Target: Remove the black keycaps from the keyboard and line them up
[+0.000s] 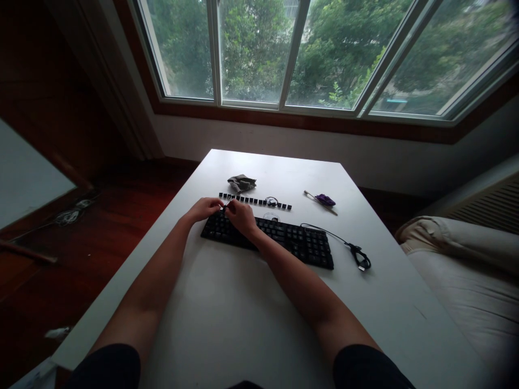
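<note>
A black keyboard [284,240] lies across the middle of the white table [227,313]. Both my hands meet over its far left end. My left hand [205,209] is curled, fingertips pinched toward a small black keycap [225,205]. My right hand [241,215] is also closed, its fingers pinching the same small piece from the other side. A row of removed black keycaps [255,200] lies just beyond the keyboard, with a wire keycap puller [271,202] among them.
A crumpled grey cloth [241,183] sits behind the keycap row. A purple-headed brush [323,200] lies to the right. The keyboard's coiled cable [359,256] trails off its right end. A cushioned seat [458,259] borders the table's right side; windows lie ahead.
</note>
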{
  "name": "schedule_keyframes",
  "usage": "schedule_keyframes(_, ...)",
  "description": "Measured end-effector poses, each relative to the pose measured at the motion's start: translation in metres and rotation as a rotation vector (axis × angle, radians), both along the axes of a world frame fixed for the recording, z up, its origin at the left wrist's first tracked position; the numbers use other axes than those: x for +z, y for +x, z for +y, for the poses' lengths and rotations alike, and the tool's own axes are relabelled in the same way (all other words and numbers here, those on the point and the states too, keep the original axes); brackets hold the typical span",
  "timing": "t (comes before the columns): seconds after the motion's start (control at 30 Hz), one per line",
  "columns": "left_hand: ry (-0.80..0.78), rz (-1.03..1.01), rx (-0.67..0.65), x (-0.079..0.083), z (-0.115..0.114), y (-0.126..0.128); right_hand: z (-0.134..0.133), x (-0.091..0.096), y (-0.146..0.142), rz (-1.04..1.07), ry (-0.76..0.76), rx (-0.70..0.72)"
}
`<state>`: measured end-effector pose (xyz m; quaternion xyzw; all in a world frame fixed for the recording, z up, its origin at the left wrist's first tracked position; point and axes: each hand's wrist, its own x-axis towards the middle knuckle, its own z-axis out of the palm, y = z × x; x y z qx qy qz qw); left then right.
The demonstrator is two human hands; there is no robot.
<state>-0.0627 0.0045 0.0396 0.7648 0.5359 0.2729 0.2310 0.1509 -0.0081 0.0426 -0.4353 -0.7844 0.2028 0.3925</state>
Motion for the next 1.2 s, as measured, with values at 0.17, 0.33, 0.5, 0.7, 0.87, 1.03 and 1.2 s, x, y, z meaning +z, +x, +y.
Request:
schedule_keyframes(0.17, -0.017, 0.041, -0.018, 0.004, -0.001, -0.001, 0.001, 0.000, 0.003, 0.107, -0.103, -0.008)
schedule_keyframes(0.33, -0.048, 0.044, -0.037, 0.007, -0.002, 0.000, 0.002, -0.005, 0.006, 0.271, -0.235, -0.020)
schedule_keyframes(0.5, -0.104, -0.018, -0.099, 0.009, -0.003, 0.002, 0.002, -0.012, 0.005, 0.397, -0.292, 0.003)
schedule_keyframes(0.7, -0.155, -0.002, -0.163, 0.020, -0.009, 0.004, 0.005, -0.021, 0.003, 0.579, -0.382, -0.023)
schedule_keyframes(0.87, -0.141, -0.027, -0.211, 0.028, -0.012, 0.008, 0.007, -0.025, 0.002, 0.657, -0.343, 0.012)
schedule_keyframes(1.03, -0.120, -0.032, -0.168, 0.025, -0.010, 0.011, 0.009, -0.028, 0.001, 0.718, -0.344, 0.032)
schedule_keyframes(1.2, -0.143, -0.031, -0.172, 0.028, -0.013, 0.015, 0.010, -0.029, 0.002, 0.749, -0.362, 0.063)
